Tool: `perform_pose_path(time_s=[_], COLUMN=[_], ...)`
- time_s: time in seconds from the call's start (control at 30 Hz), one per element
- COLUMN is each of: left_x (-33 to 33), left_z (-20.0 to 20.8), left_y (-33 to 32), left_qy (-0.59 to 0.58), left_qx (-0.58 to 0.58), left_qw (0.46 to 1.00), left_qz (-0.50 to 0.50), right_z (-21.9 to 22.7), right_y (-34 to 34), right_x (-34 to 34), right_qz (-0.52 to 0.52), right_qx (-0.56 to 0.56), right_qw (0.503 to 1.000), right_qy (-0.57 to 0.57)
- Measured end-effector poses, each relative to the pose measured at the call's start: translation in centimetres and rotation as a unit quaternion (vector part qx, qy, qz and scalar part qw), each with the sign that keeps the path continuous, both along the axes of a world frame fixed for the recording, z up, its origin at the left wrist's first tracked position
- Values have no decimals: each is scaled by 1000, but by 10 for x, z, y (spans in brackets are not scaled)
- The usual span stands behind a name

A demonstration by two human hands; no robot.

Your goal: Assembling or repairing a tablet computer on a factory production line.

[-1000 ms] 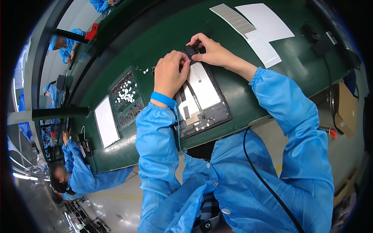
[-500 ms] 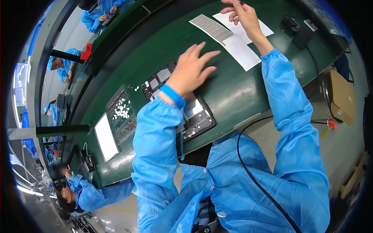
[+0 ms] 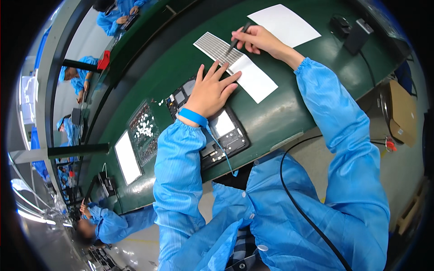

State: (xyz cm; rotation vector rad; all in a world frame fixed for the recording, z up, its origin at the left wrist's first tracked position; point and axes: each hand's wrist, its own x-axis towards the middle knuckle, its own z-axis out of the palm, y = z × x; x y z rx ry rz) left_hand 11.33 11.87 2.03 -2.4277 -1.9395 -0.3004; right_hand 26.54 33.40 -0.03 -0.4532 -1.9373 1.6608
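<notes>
My right hand (image 3: 258, 39) pinches black tweezers (image 3: 235, 41), their tip down on a sheet of small grey strips (image 3: 212, 46). The white part (image 3: 257, 81) of that sheet extends toward me. My left hand (image 3: 209, 92) is open with fingers spread, its fingertips on the sheet's near edge. A blue wrist strap (image 3: 193, 117) with a hanging cord is round my left wrist. Under and beside that hand lies an opened black electronic device (image 3: 235, 140) with pale panels inside, partly hidden by my hand and sleeve.
A clear tray of small white and dark pieces (image 3: 143, 128) lies left of the device, beside a white panel (image 3: 128, 157). A blank white sheet (image 3: 287, 25) and a dark box-shaped device (image 3: 358, 36) sit far right. A black cable (image 3: 298, 203) crosses my front. Co-workers sit at the left.
My right hand has come down and left, now with tweezers on the strip sheet. The sheet has shifted left, toward me, apart from the blank one. My left hand has lowered onto its edge.
</notes>
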Motion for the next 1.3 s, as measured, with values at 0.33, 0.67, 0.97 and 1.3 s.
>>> perform_pose_path(time_s=[0.33, 0.67, 0.97, 1.3], left_x=[-1, 0, -1, -21], left_z=[-14, -12, -10, 12], left_y=[-17, -17, -16, -39], left_qy=[-35, -39, -50, -28], left_qx=[55, 34, 20, 126], left_qw=[998, 998, 998, 991], left_qz=[24, 30, 23, 21], right_z=[4, 2, 2, -5], right_y=[-17, -17, -12, -6], right_x=[-5, -4, -4, -2], right_qz=[110, 101, 103, 86], right_qx=[69, 82, 61, -63], right_qw=[990, 988, 991, 994], right_qy=[-56, -77, -59, -9])
